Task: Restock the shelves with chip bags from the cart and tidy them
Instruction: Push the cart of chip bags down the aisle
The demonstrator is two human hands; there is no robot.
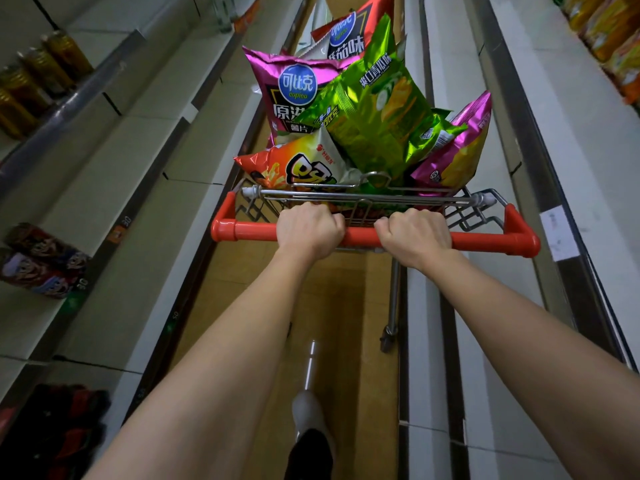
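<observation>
A wire shopping cart (464, 216) with a red handle bar (360, 237) stands in the aisle straight ahead. It is heaped with chip bags: a pink bag (287, 95), a large green bag (377, 112), an orange bag (294, 164), another pink bag (457, 150) at the right and a red one (349, 32) at the far end. My left hand (310, 230) grips the handle bar left of centre. My right hand (414, 235) grips it right of centre. Both sets of fingers curl over the bar.
White shelves (145, 161) run along the left with bottles (38, 77) on an upper level and cans (38, 261) lower down. Shelves on the right (540, 140) carry orange snack packs (609, 32) at the top. The narrow tan floor (332, 306) lies between them, with my foot (308, 420) on it.
</observation>
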